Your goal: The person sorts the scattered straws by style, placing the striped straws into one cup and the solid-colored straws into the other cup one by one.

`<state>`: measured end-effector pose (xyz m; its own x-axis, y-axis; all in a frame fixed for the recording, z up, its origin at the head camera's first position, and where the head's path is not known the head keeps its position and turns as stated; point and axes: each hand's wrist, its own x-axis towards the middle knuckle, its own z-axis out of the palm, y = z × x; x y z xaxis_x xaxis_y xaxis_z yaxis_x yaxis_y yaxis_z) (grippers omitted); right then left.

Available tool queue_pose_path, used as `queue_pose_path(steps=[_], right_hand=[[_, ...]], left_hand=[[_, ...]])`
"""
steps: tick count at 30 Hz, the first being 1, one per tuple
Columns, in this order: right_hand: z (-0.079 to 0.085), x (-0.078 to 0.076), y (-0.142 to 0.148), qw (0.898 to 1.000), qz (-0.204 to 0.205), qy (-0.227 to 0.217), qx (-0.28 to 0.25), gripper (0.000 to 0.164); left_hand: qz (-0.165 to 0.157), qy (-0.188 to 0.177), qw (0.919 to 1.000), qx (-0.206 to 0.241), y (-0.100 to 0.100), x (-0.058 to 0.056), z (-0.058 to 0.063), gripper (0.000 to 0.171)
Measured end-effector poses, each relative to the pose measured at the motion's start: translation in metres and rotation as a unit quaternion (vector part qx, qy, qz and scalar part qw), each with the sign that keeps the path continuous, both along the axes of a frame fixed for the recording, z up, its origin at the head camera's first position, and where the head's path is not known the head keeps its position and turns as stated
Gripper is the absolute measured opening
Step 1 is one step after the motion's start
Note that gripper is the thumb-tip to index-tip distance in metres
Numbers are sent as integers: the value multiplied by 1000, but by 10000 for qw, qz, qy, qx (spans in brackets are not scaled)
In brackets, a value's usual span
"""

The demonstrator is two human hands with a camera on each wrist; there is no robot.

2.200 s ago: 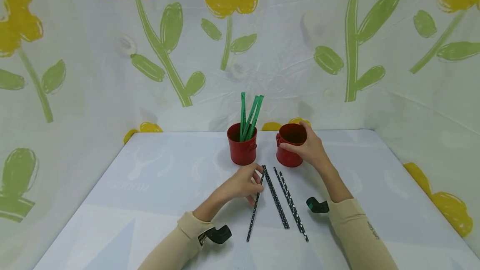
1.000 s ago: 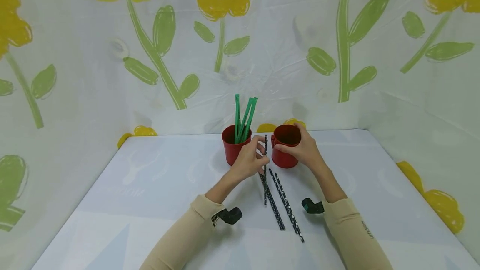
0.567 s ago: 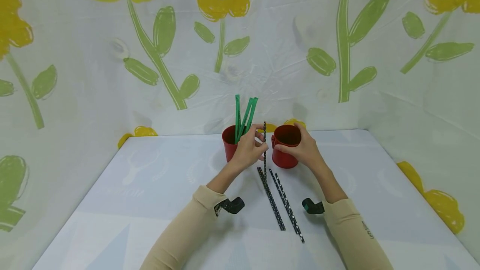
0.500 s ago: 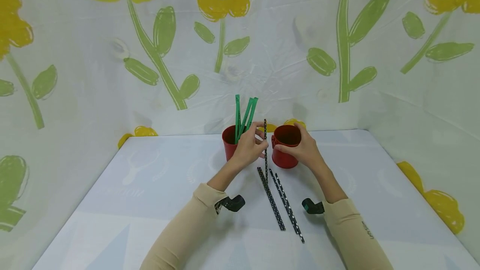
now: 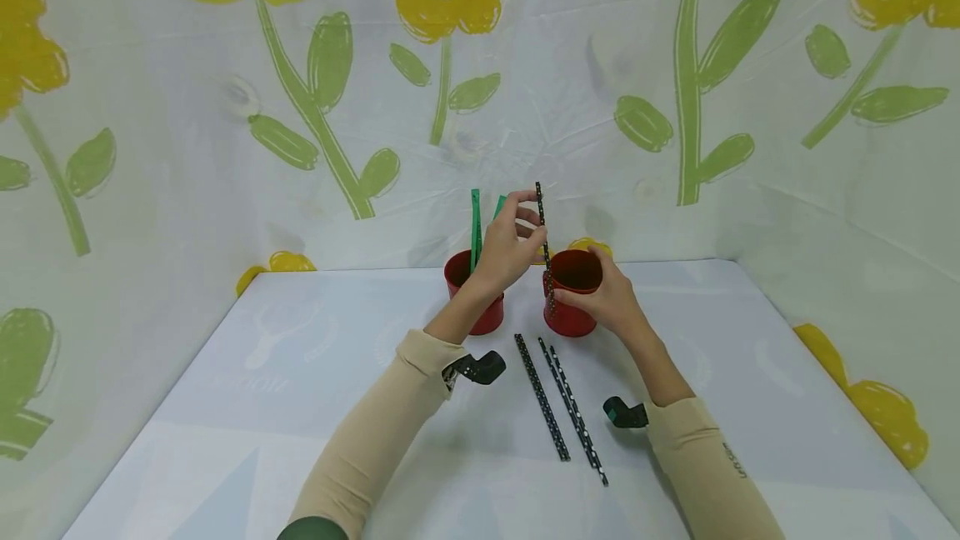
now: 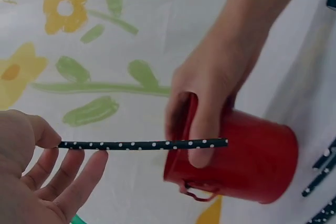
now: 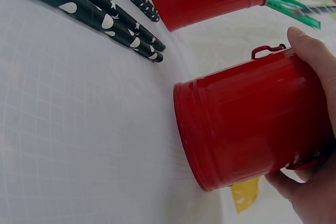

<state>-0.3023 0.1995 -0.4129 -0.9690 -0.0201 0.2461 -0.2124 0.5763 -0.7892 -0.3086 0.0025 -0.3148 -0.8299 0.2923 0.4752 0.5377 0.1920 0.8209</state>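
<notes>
Green sticks (image 5: 476,219) already in 9 o'clock cup (image 5: 489,322). Left hand (image 5: 512,242) pinches dotted straw (image 5: 543,227), not yet inside red cup (image 5: 568,320) clasped by right hand (image 5: 613,294). Loose straws (image 5: 543,400) remain on desk (image 5: 285,423), 6 o'clock.

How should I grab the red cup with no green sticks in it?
Grip the red cup round its outside near the rim, coming from the right, thumb on the near side, as the right hand does. It stands upright and round, and the left hand holds a dotted stick at its left, so the right looks easiest.
</notes>
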Motion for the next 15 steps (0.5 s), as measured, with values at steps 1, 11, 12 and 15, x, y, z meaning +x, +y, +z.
queue_pose_path(steps=[1,11,12,15], right_hand=[[0,0,0,10000,-10,-2,8,99],[1,-1,1,10000,0,-12,37,103],[1,-1,1,10000,11,-17,24,103],[1,-1,1,10000,10,-43,31,105]], left_hand=[[31,13,10000,46,2,0,2,45],[439,214,9983,315,15,-6,21,40],[463,224,9982,317,16,-6,21,39],[566,309,9977,213,20,-9,19,37]])
